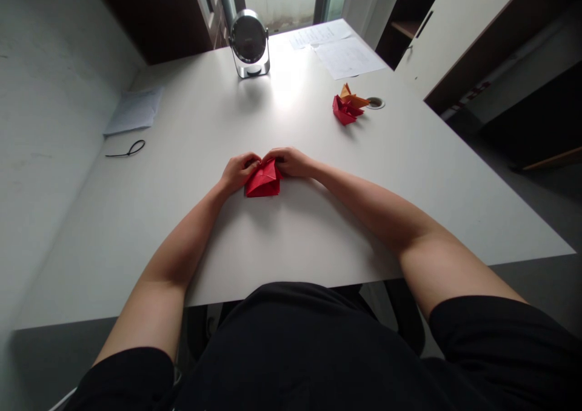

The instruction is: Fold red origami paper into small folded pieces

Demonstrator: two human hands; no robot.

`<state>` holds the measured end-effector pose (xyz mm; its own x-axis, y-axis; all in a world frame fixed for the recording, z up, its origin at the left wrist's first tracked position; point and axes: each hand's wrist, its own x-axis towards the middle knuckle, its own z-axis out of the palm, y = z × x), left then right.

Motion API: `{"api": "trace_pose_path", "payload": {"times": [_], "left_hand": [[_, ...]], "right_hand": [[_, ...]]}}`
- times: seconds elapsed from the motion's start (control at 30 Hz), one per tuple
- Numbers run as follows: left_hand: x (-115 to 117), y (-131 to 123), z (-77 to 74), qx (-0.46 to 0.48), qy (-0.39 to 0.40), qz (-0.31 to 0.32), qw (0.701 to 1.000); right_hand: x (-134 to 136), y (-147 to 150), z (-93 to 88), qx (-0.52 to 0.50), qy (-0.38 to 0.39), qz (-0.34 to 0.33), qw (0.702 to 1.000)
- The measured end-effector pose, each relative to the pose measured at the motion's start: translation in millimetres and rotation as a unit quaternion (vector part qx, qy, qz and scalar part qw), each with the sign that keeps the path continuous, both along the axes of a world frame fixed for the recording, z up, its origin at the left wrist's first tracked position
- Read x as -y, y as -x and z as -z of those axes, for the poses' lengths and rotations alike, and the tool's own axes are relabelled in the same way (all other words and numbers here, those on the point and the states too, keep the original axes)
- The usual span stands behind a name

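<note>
A partly folded piece of red origami paper (264, 179) lies between my two hands on the white table, its flaps standing a little off the surface. My left hand (240, 171) is closed on its left upper edge, thumb and fingers pinched. Across from it, my right hand (291, 161) grips the upper right side, fingers curled over the far edge. The fingertips of both hands nearly meet at the paper's far side, and the creases under them are hidden.
Finished-looking red origami (346, 110) and orange origami (352, 97) sit together at the right, beside a cable hole (375, 103). A round silver-framed device (249, 41) stands at the back. Printed sheets (348, 56), a white packet (135, 111) and a black cable tie (131, 150) lie around.
</note>
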<state>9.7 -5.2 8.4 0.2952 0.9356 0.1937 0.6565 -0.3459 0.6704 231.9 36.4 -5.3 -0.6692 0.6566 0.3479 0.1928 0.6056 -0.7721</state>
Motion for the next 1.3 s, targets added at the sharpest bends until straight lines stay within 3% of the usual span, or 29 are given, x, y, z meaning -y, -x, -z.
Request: {"api": "trace_pose_path", "payload": {"times": [1.3], "left_hand": [[1.4,-2.0,-4.8,-0.017,-0.01,-0.009,1.0]], "right_hand": [[0.2,0.0,-0.7,0.014,-0.015,-0.002,1.0]]}}
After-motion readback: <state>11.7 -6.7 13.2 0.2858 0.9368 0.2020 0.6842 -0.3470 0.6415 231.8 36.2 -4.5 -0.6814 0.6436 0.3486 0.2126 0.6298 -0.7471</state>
